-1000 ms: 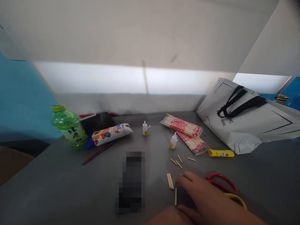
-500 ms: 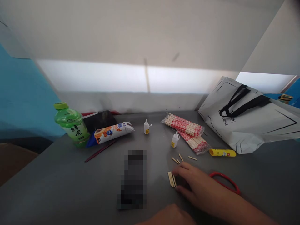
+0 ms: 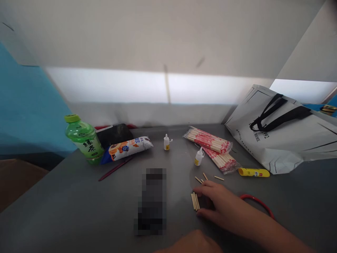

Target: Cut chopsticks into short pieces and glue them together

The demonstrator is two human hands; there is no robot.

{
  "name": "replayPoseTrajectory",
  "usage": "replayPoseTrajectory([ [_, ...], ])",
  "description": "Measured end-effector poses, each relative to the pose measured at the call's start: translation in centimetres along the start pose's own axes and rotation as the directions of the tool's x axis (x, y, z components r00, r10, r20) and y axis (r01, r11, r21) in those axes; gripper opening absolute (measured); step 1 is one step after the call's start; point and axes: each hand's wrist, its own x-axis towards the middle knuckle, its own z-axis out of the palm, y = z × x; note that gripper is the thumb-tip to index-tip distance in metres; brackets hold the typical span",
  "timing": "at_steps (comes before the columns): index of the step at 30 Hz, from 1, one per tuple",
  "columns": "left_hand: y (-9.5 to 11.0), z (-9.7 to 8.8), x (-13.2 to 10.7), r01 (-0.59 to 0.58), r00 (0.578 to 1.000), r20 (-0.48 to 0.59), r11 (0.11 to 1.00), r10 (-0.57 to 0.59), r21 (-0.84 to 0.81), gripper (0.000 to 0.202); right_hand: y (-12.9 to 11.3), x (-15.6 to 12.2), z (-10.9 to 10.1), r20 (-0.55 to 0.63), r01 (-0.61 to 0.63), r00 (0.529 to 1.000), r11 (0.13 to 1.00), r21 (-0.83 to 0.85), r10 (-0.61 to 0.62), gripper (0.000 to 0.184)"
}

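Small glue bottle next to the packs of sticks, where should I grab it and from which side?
Take the glue bottle by its round body, below the narrow nozzle, with thumb and fingers on opposite sides. It stands upright with the packs of sticks close on its far right, so it is probably best to come from the near left, where nothing crowds it.

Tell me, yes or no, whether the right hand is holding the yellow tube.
No: the yellow tube lies on the table apart from the right hand, which rests beside the row of short sticks.
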Motion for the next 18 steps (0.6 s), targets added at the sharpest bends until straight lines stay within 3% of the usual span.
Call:
replayPoseTrajectory([
  [6, -0.41, 0.02, 0.25, 0.03, 0.996, 0.082, 0.996, -0.037, 0.087, 0.058, 0.16, -0.04, 0.36, -0.002, -0.015, 1.0, 1.0, 0.003, 0.015, 0.036],
  [11, -0.54, 0.09, 0.38, 0.038, 0.992, 0.118, 0.996, -0.047, 0.078, 0.058, 0.13, -0.05, 0.34, -0.005, -0.024, 1.0, 1.0, 0.001, 0.024, 0.036],
  [18, 0.19, 0.04, 0.01, 0.051, 0.998, 0.039, 0.996, -0.049, -0.078, 0.053, 0.02, -0.35, -0.36, -0.015, -0.004, 1.0, 1.0, 0.014, 0.004, 0.046],
])
